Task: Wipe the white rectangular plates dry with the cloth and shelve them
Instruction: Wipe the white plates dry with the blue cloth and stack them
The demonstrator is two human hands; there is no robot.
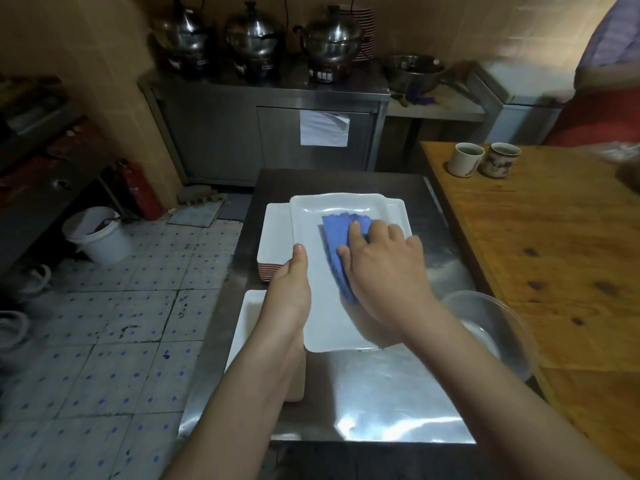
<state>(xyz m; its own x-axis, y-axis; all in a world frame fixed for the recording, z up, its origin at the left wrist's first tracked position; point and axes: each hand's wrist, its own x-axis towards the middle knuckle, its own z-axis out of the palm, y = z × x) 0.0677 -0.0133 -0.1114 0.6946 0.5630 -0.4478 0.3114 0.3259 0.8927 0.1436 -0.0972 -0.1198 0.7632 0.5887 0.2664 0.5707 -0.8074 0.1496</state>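
The left hand (289, 289) grips the plate (325, 327) by its edge; the right hand (384, 268) presses the cloth (337, 233) flat; its forearm half-hides a clear bowl (502, 327), lower right.

- The cloth (341, 239) lies on the plate (325, 306).
- A plate stack (277, 233) sits left of the plate, partly beneath it.
- A bowl (498, 308) stands right of the plate on the tabletop (381, 393).
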